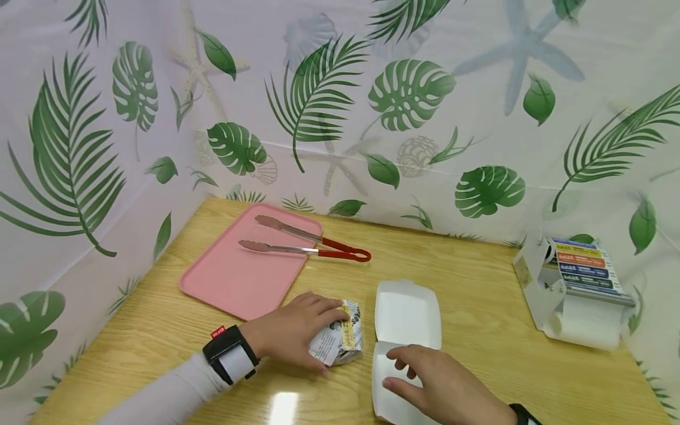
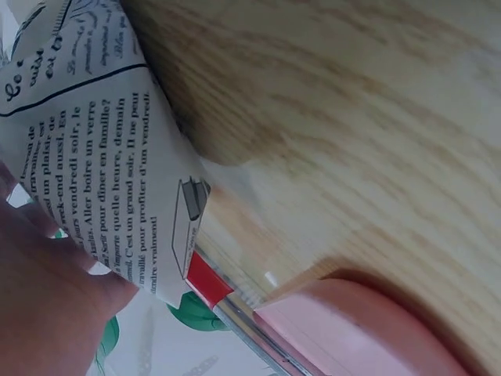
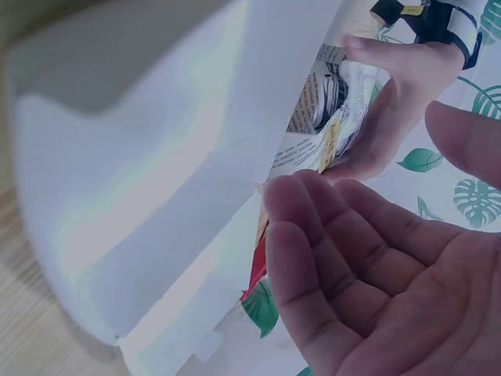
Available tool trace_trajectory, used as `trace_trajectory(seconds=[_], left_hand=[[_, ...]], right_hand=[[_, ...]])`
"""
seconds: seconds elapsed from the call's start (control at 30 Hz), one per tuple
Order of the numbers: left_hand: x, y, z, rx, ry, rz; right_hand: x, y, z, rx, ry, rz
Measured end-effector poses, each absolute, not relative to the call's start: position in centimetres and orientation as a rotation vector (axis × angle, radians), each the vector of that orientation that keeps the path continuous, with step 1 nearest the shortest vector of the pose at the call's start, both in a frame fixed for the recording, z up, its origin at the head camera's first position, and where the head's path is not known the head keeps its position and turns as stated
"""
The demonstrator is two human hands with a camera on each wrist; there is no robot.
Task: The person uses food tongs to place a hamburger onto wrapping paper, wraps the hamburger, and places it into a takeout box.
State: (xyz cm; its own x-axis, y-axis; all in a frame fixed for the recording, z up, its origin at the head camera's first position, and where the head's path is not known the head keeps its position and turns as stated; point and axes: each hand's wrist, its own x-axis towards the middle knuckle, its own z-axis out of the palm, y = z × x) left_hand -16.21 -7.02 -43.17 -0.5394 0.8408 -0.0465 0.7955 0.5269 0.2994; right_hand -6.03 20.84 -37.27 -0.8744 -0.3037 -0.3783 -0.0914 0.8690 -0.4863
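Note:
A package wrapped in newsprint-patterned paper [image 1: 351,330] with a yellow label strip lies on the table. My left hand [image 1: 297,330] holds it from the left, fingers over its top and thumb at the near side. Printed French text shows on the wrapping [image 2: 102,149] in the left wrist view. Just right of the package stands a white clamshell box [image 1: 408,313], lid folded back toward the far side. My right hand [image 1: 443,381] hovers over the box's near half, fingers loosely bent and holding nothing. In the right wrist view its palm [image 3: 383,290] faces the camera.
A pink tray [image 1: 239,265] is at the back left, with red-handled metal tongs [image 1: 340,251] lying partly across it. At the right stands a label dispenser [image 1: 579,289] with a white roll and coloured strips. A leaf-print cloth [image 1: 340,106] hangs behind the wooden table [image 1: 478,283].

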Motion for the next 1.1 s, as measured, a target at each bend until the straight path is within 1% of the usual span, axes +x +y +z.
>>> trace_trajectory(seconds=[0.23,0.37,0.53,0.83,0.93,1.1], left_hand=[[-15.9,-6.1,-43.4,1.389,2.631,0.304],[-15.8,-6.1,-43.4,1.390,2.618,0.360],[-15.6,-5.9,-43.2,1.452,2.609,0.470],[-14.5,-3.3,-40.4,1.648,2.544,0.528],[-14.3,-2.2,-40.0,1.703,2.525,0.522],[-13.8,-0.9,-39.5,1.768,2.490,0.517]], right_hand=[[-6.1,21.4,-38.1,-0.587,2.650,-0.737],[-6.7,21.7,-38.3,-0.613,2.557,-0.852],[-7.7,22.1,-37.9,-0.441,2.439,-0.980],[-8.4,22.8,-37.9,0.014,2.172,-1.316],[-8.3,23.1,-37.9,0.095,2.151,-1.355],[-7.4,23.9,-37.6,0.114,2.139,-1.382]])
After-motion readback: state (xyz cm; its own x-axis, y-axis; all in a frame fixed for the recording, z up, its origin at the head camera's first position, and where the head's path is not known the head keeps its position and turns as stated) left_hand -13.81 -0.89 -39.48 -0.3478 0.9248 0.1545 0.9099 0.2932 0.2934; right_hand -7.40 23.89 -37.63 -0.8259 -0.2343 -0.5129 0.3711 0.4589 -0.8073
